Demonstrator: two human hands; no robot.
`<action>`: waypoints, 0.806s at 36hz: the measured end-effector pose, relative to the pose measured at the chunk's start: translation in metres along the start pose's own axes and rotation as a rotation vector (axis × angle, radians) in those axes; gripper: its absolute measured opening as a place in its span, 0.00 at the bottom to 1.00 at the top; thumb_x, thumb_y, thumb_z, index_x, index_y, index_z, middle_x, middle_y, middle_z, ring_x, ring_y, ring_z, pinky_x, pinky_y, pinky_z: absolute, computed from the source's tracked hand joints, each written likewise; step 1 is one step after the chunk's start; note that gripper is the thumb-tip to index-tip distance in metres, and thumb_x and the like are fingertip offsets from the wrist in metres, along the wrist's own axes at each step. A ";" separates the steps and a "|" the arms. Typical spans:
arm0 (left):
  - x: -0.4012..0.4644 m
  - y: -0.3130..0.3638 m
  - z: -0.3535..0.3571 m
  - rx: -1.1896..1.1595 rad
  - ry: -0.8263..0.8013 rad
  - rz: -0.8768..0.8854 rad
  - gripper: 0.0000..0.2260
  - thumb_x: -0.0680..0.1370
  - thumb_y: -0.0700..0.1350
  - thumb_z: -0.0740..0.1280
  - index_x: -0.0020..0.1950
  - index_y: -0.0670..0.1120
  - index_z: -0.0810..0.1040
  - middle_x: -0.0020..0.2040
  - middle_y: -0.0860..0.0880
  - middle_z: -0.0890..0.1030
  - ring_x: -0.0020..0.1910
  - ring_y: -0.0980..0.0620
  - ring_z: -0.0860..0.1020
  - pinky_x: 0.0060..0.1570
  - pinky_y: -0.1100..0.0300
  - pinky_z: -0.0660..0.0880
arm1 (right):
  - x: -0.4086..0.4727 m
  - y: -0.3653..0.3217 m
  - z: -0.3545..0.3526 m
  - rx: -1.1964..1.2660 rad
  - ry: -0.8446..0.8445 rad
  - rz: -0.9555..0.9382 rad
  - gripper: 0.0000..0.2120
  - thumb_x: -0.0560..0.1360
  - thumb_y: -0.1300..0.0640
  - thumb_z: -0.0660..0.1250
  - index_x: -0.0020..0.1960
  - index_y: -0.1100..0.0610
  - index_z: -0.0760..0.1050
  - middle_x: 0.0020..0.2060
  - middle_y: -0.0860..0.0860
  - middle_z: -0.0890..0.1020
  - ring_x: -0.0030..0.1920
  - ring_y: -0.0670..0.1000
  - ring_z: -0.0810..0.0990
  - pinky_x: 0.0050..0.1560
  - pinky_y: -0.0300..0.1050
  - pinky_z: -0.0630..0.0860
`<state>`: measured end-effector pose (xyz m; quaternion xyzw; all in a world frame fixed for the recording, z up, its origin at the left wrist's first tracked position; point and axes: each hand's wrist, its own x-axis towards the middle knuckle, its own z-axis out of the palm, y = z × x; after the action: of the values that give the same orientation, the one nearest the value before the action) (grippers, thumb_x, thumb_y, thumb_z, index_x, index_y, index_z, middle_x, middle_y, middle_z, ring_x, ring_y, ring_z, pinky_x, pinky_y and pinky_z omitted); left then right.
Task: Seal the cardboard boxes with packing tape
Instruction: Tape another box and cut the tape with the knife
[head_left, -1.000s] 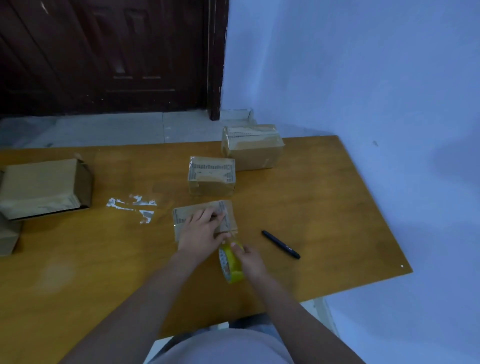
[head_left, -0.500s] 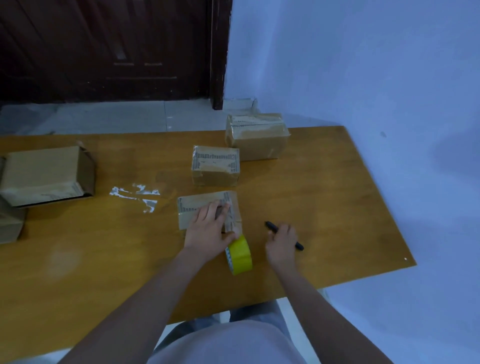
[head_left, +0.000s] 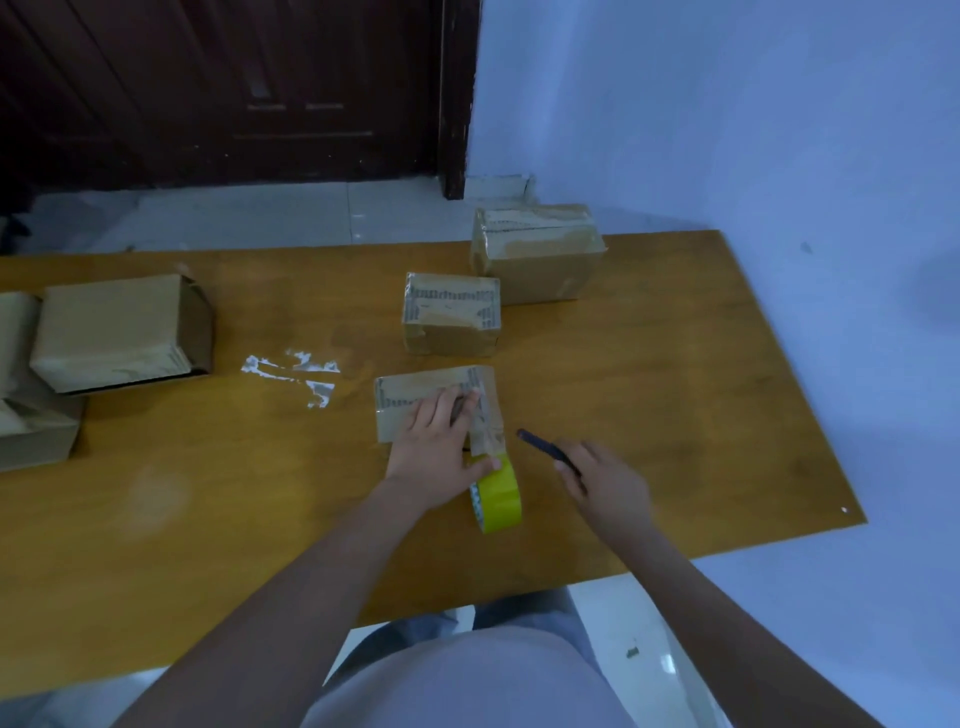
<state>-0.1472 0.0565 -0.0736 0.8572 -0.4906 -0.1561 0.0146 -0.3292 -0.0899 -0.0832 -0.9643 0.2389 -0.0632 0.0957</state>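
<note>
On the table (head_left: 649, 415): taping a small box (head_left: 410, 402).
Left hand (head_left: 441, 447) presses flat on it beside the tape roll (head_left: 498, 499); right hand (head_left: 602, 478) grips a pen (head_left: 540, 444).

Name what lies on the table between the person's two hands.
In the head view, the yellow tape roll stands between the left hand and right hand, touching the left thumb.

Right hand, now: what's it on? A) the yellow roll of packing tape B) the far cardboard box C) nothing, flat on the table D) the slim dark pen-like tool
D: the right hand grips the slim dark pen-like tool, its tip sticking out toward the small flat cardboard box that the left hand presses on; the yellow roll of packing tape stands untouched by the right hand.
</note>
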 end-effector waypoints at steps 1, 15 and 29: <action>0.000 0.000 0.000 0.000 0.004 -0.001 0.40 0.76 0.70 0.50 0.79 0.48 0.41 0.76 0.48 0.50 0.76 0.46 0.48 0.74 0.51 0.45 | 0.001 -0.004 -0.003 -0.038 0.022 -0.063 0.15 0.78 0.47 0.54 0.52 0.51 0.77 0.37 0.47 0.77 0.29 0.47 0.75 0.22 0.35 0.61; -0.002 0.001 -0.002 -0.023 -0.040 -0.019 0.41 0.76 0.70 0.51 0.78 0.49 0.37 0.78 0.48 0.45 0.77 0.46 0.43 0.74 0.51 0.40 | 0.019 -0.008 0.002 -0.216 -0.170 0.089 0.08 0.75 0.52 0.67 0.52 0.52 0.79 0.42 0.50 0.79 0.42 0.51 0.79 0.28 0.42 0.70; -0.001 0.000 0.001 -0.036 -0.022 -0.018 0.42 0.75 0.70 0.52 0.78 0.49 0.38 0.78 0.48 0.45 0.77 0.46 0.44 0.74 0.52 0.41 | 0.016 -0.031 0.031 0.315 -0.140 0.455 0.18 0.79 0.49 0.60 0.64 0.58 0.71 0.64 0.55 0.67 0.66 0.54 0.64 0.65 0.49 0.63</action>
<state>-0.1479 0.0572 -0.0746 0.8594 -0.4801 -0.1746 0.0234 -0.2958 -0.0659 -0.1058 -0.8612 0.4291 -0.0097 0.2723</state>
